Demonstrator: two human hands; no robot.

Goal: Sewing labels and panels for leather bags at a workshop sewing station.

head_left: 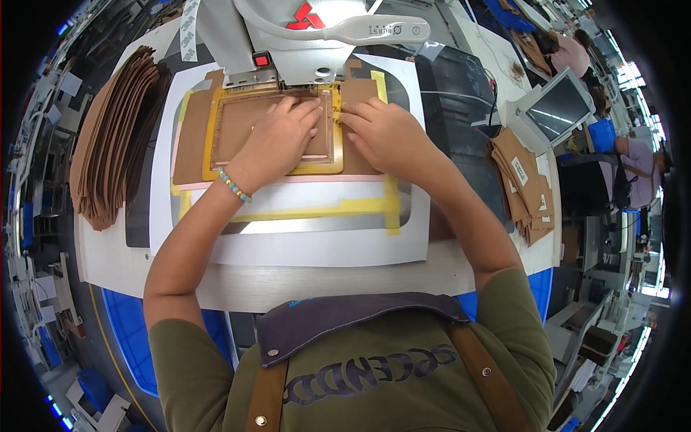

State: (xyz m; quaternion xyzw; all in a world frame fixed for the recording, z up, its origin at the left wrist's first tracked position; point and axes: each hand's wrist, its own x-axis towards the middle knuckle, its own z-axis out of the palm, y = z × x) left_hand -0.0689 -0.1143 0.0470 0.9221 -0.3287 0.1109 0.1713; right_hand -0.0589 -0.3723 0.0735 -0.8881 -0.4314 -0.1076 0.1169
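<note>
Head view shows the left hand and right hand pressed flat, grip spread, on the brown piece inside the yellow frame, right below the sewing machine, whose needle could poke fingers if it starts.

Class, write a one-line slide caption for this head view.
Both hands, left hand and right hand, press a brown leather piece flat inside a yellow frame under a sewing machine.

Frame on table under machine head; stacks left, likely pieces right.
</note>
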